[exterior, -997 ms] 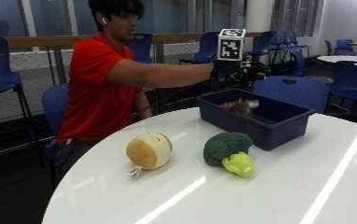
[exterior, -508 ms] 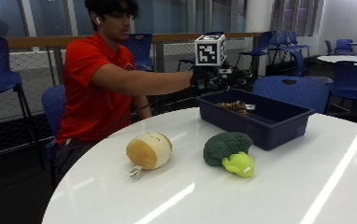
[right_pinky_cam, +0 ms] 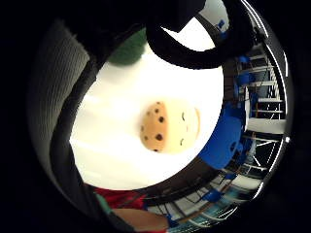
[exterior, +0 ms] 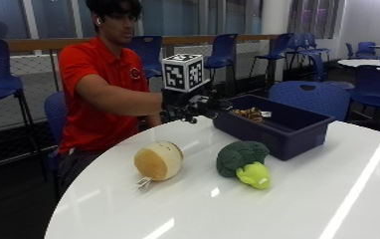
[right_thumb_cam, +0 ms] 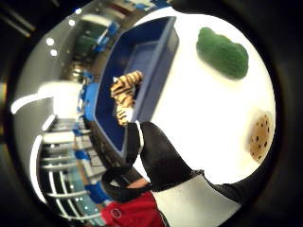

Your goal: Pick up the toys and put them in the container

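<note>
Black-gloved right hand [exterior: 193, 105]: above the round white table [exterior: 322, 199], fingers relaxed, holding nothing. Striped tiger plush [right_thumb_cam: 124, 97] inside the dark blue plastic container [exterior: 279, 124]: plain only in thumb-side view. Chip-spotted underside of the round tan cookie plush [right_pinky_cam: 169, 127]: palm views only. Green broccoli plush [exterior: 243, 160]: beside it.

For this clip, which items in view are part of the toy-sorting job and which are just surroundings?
Part of the job:
- cookie plush toy on the table
- broccoli plush toy on the table
- striped tiger toy, already in the container
- dark blue container
- gloved right hand, holding nothing

Just surroundings:
- white round table
- blue chairs
</note>
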